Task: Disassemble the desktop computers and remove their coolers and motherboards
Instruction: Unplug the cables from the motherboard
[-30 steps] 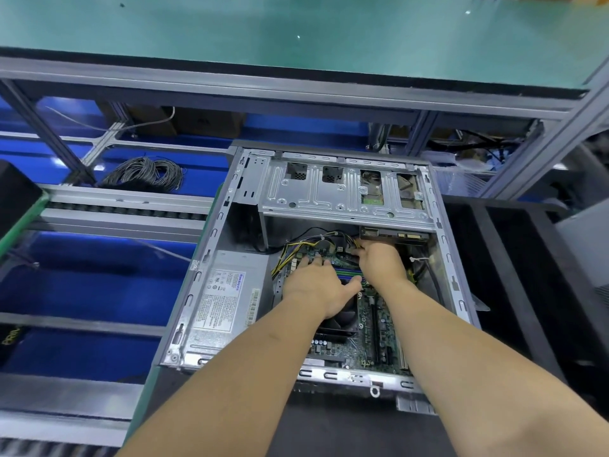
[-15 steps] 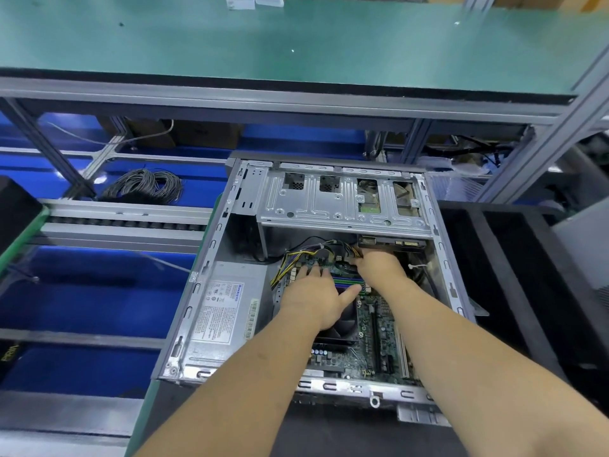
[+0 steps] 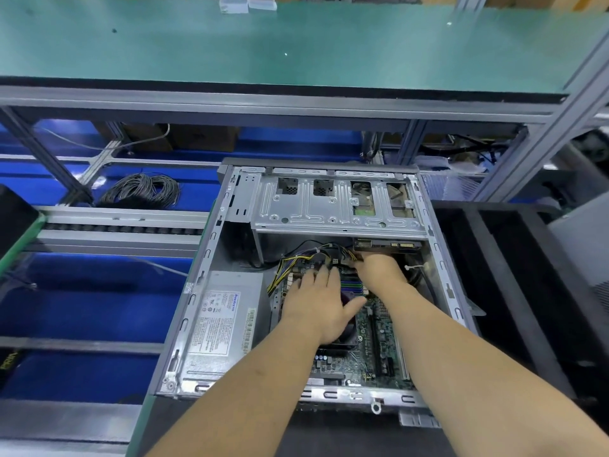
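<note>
Open case (image 3: 211, 245) lying on table; motherboard (image 3: 379, 334) inside, still mounted. Left hand (image 3: 318, 303) flat, fingers spread, bracing over cooler (image 3: 344, 341). Right hand (image 3: 382, 270) at cable bundle (image 3: 329, 250); grip hidden, cannot tell. Risk: yanking wires instead of plug, bending connector or flexing board.

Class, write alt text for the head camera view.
Two bare hands reach into an open computer case: the left hand lies flat over the motherboard, the right hand works at the cable bundle. The power supply sits left.
</note>
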Demonstrator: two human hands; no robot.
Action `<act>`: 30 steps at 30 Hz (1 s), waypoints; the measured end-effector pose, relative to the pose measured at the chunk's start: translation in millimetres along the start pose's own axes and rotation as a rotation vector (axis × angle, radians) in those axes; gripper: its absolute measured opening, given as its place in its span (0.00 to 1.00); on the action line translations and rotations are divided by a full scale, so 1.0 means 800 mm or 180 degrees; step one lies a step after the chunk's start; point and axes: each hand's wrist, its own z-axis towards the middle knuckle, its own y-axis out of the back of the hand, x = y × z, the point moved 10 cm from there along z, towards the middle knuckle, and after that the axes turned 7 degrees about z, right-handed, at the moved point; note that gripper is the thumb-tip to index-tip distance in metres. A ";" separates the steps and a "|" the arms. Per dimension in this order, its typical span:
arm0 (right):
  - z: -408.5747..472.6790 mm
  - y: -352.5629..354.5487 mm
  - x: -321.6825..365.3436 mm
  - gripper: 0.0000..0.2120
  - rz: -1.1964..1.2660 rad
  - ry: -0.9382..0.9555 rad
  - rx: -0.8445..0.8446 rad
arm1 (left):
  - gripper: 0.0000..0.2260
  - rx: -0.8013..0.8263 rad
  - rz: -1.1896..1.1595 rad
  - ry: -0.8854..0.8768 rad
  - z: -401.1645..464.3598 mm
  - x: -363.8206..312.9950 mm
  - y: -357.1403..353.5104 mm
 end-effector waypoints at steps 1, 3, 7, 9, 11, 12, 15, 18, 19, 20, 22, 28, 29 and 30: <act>0.000 0.000 -0.001 0.19 0.0118 0.0005 -0.0036 | 0.42 0.0099 -0.0079 0.0005 0.001 0.000 -0.005; 0.001 0.001 -0.004 0.19 0.0274 0.0072 -0.0157 | 0.46 0.0161 -0.0097 0.0018 0.004 -0.001 -0.009; 0.003 0.001 -0.006 0.18 0.0407 0.0203 -0.0277 | 0.43 0.0130 0.0083 -0.0021 0.007 -0.005 -0.004; 0.002 0.000 -0.005 0.18 0.0460 0.0229 -0.0271 | 0.41 0.0171 0.0090 -0.0012 0.007 -0.005 -0.004; -0.001 0.000 -0.004 0.18 0.0402 0.0276 -0.0292 | 0.40 0.0182 0.0067 -0.0002 0.007 -0.006 -0.003; -0.003 0.001 -0.003 0.18 0.0361 0.0303 -0.0329 | 0.40 0.0163 0.0048 0.0004 0.007 -0.006 -0.003; -0.004 0.001 -0.004 0.18 0.0292 0.0317 -0.0412 | 0.41 0.0129 -0.0009 0.0020 0.006 -0.006 -0.003; -0.009 0.003 0.001 0.18 0.0368 0.0292 -0.0461 | 0.39 0.0113 0.0010 -0.0001 0.009 -0.005 -0.003; -0.011 0.004 0.005 0.18 0.0424 0.0359 -0.0521 | 0.39 0.0130 0.0012 0.0000 0.009 -0.005 -0.003; -0.013 0.006 0.009 0.17 0.0443 0.0402 -0.0574 | 0.38 0.0144 0.0015 -0.0003 0.009 -0.005 -0.004; -0.016 0.009 0.004 0.17 0.0374 0.0277 -0.0590 | 0.38 0.0146 0.0033 -0.0025 0.009 -0.006 -0.006; -0.030 0.012 0.010 0.11 0.0077 0.0352 -0.0574 | 0.38 0.0055 -0.0036 -0.0042 0.011 -0.004 -0.008; -0.034 0.011 0.014 0.11 -0.0073 0.0404 -0.0561 | 0.38 0.0055 -0.0048 -0.0039 0.011 -0.004 -0.009; -0.039 0.010 0.016 0.11 -0.0167 0.0451 -0.0563 | 0.38 0.0058 -0.0056 -0.0036 0.010 -0.003 -0.009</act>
